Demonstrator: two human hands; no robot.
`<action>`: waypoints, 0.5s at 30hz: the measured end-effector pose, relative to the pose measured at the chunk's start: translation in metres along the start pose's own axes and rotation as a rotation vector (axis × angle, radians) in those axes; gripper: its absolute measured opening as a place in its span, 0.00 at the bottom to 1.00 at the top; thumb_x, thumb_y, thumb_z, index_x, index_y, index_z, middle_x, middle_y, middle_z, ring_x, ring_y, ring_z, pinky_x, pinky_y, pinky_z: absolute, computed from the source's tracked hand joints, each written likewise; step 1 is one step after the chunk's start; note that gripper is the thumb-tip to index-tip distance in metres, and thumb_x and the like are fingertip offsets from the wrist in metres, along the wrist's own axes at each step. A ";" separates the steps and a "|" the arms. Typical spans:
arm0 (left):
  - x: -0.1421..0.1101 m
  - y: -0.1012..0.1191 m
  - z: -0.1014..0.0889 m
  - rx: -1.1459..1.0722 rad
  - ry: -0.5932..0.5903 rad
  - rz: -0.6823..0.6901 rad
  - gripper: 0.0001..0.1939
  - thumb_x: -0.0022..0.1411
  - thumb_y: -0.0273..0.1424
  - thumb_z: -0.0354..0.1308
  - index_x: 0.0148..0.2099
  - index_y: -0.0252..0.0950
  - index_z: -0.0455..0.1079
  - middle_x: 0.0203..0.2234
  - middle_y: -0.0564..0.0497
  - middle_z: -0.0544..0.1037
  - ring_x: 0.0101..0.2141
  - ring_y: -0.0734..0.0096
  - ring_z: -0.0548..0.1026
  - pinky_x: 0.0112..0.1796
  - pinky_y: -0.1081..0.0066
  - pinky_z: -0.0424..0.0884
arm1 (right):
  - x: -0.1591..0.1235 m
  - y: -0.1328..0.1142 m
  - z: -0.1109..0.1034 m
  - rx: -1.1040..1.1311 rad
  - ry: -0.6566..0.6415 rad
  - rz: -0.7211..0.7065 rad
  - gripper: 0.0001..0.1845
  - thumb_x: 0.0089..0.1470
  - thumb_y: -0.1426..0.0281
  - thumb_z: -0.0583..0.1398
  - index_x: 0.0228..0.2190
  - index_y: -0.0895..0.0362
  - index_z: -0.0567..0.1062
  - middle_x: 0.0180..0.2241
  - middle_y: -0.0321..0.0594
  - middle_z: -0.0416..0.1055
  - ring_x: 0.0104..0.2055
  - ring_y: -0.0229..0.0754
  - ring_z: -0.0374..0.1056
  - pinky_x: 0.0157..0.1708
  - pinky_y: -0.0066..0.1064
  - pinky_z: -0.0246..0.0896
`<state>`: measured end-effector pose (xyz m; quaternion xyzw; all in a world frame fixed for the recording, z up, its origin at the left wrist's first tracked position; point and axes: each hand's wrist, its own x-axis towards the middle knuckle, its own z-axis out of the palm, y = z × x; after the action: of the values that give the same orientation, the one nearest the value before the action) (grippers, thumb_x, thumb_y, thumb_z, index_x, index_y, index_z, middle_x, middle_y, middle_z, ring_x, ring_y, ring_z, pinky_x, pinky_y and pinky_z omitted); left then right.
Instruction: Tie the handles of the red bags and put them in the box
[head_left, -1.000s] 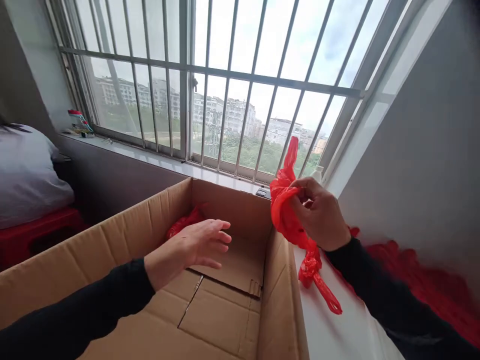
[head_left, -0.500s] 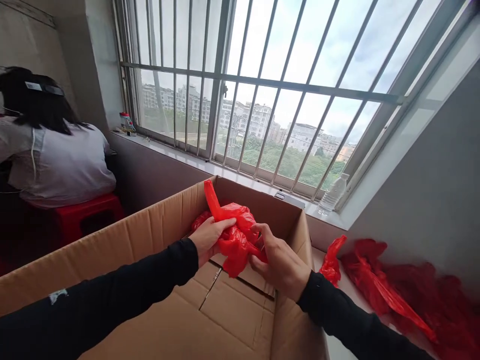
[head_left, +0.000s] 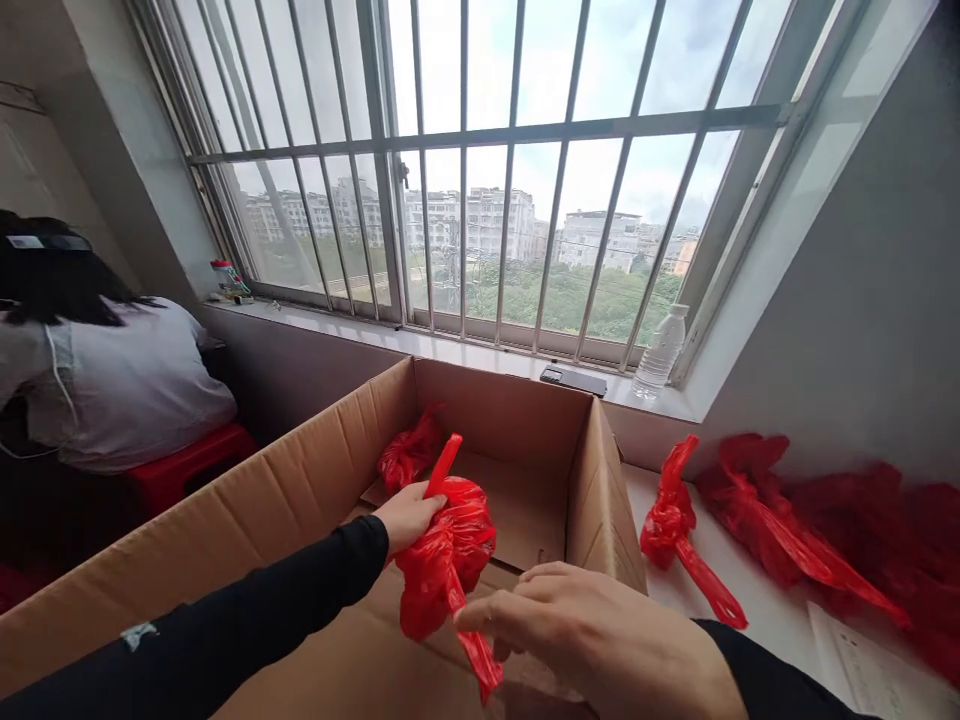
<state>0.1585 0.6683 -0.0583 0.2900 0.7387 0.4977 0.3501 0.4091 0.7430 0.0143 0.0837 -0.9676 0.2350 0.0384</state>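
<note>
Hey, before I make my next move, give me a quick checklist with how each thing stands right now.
1. Left hand holding the red bag: ok, gripping it near the upper handle.
2. Right hand gripping the lower handle firmly: cannot tell; the fingers are at it, but the grip is partly hidden.
3. Cardboard box open on top: ok, no flap covers the visible opening.
4. Left hand free for something else: not ok, it is occupied with the bag.
5. Water bottle upright: ok, standing on the windowsill.
6. Phone out of the box: ok, lying on the windowsill.
</note>
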 end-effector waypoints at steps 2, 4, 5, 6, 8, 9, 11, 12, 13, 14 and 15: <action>0.027 0.021 -0.012 0.092 0.005 0.059 0.08 0.58 0.29 0.58 0.38 0.32 0.75 0.30 0.46 0.81 0.35 0.59 0.81 0.39 0.65 0.76 | -0.016 0.010 0.000 0.012 0.101 0.007 0.18 0.63 0.63 0.61 0.54 0.49 0.72 0.40 0.38 0.80 0.43 0.42 0.76 0.55 0.31 0.63; 0.058 0.046 -0.030 0.214 0.051 0.115 0.14 0.59 0.32 0.59 0.47 0.32 0.75 0.38 0.44 0.82 0.42 0.57 0.81 0.45 0.63 0.76 | -0.032 0.018 0.005 0.023 0.197 -0.013 0.17 0.63 0.63 0.61 0.53 0.48 0.73 0.39 0.38 0.80 0.44 0.41 0.77 0.62 0.34 0.59; 0.072 0.056 -0.040 0.298 0.110 0.135 0.17 0.59 0.33 0.60 0.49 0.32 0.74 0.41 0.42 0.82 0.44 0.54 0.80 0.47 0.61 0.75 | -0.039 0.022 0.007 0.032 0.251 -0.016 0.15 0.63 0.63 0.60 0.51 0.49 0.74 0.38 0.37 0.80 0.43 0.40 0.77 0.63 0.35 0.58; 0.085 0.064 -0.048 0.392 0.185 0.151 0.20 0.57 0.33 0.63 0.51 0.32 0.73 0.44 0.39 0.80 0.48 0.50 0.78 0.51 0.57 0.72 | -0.048 0.025 0.009 0.048 0.310 -0.005 0.13 0.64 0.64 0.59 0.49 0.49 0.76 0.37 0.37 0.80 0.41 0.40 0.77 0.63 0.35 0.58; 0.102 0.066 -0.058 0.590 0.327 0.177 0.25 0.56 0.30 0.64 0.55 0.31 0.70 0.51 0.35 0.76 0.57 0.44 0.71 0.59 0.52 0.64 | -0.065 0.030 0.009 0.108 0.445 0.076 0.11 0.65 0.65 0.56 0.44 0.51 0.78 0.34 0.38 0.80 0.38 0.40 0.77 0.60 0.34 0.64; 0.106 0.061 -0.057 0.687 0.368 0.188 0.26 0.57 0.28 0.63 0.58 0.31 0.69 0.55 0.33 0.73 0.61 0.42 0.68 0.61 0.50 0.60 | -0.073 0.035 0.006 0.144 0.515 0.155 0.12 0.65 0.65 0.55 0.42 0.51 0.79 0.34 0.39 0.80 0.37 0.40 0.77 0.55 0.33 0.68; 0.108 0.040 -0.048 0.867 0.357 0.217 0.27 0.60 0.26 0.59 0.62 0.35 0.66 0.60 0.35 0.67 0.64 0.44 0.63 0.63 0.49 0.57 | -0.088 0.054 -0.002 0.194 0.646 0.353 0.13 0.64 0.60 0.56 0.41 0.51 0.79 0.38 0.42 0.80 0.41 0.45 0.77 0.46 0.31 0.73; 0.106 0.027 -0.040 0.946 0.313 0.238 0.27 0.62 0.26 0.58 0.63 0.38 0.66 0.63 0.37 0.65 0.64 0.46 0.62 0.63 0.49 0.57 | -0.094 0.069 -0.006 0.196 0.719 0.462 0.14 0.63 0.58 0.58 0.41 0.51 0.79 0.40 0.43 0.80 0.44 0.47 0.77 0.44 0.32 0.74; 0.103 0.015 -0.032 1.017 0.262 0.258 0.27 0.63 0.26 0.58 0.64 0.42 0.66 0.65 0.41 0.62 0.65 0.48 0.61 0.63 0.50 0.57 | -0.098 0.088 -0.009 0.186 0.771 0.554 0.15 0.62 0.57 0.59 0.43 0.51 0.78 0.43 0.44 0.79 0.46 0.49 0.76 0.46 0.34 0.73; 0.100 0.005 -0.023 1.077 0.218 0.271 0.27 0.64 0.27 0.58 0.64 0.45 0.66 0.67 0.43 0.60 0.66 0.48 0.59 0.63 0.49 0.57 | -0.102 0.111 -0.011 0.175 0.868 0.631 0.16 0.61 0.56 0.58 0.43 0.52 0.78 0.45 0.45 0.79 0.47 0.49 0.75 0.47 0.36 0.72; 0.097 -0.002 -0.016 1.128 0.189 0.273 0.27 0.64 0.28 0.59 0.64 0.45 0.66 0.68 0.43 0.58 0.66 0.47 0.59 0.63 0.47 0.57 | -0.105 0.136 -0.012 0.180 0.942 0.714 0.17 0.62 0.56 0.57 0.44 0.53 0.77 0.46 0.46 0.78 0.47 0.49 0.75 0.49 0.37 0.71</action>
<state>0.0886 0.7349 -0.0788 0.4781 0.8734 0.0922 0.0071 0.4881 0.8822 -0.0480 -0.3569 -0.7910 0.3263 0.3747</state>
